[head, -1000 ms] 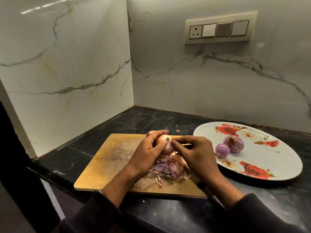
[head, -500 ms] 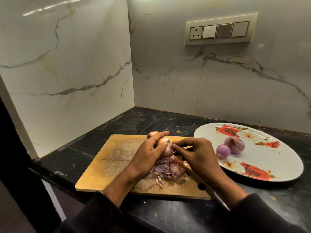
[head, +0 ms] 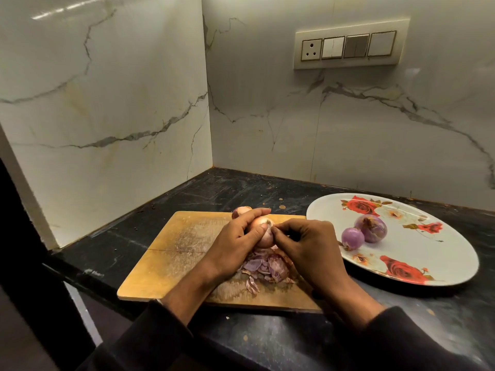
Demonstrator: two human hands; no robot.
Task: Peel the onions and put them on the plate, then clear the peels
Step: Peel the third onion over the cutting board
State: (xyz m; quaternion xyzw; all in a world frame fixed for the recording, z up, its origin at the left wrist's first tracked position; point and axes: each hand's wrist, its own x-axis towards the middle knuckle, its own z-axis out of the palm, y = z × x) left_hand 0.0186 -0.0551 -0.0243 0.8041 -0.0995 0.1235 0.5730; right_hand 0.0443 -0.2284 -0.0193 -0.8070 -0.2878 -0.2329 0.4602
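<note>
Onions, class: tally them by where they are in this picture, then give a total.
On the plate: 2 onions
In the hands: 1 onion
Behind the hands on the board: 1 onion
Total: 4

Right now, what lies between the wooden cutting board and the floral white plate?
Only a bare strip of black stone counter, seen in the head view.

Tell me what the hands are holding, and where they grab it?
The left hand grips an onion round its left side. The right hand pinches at the skin on the onion's right side.
</note>
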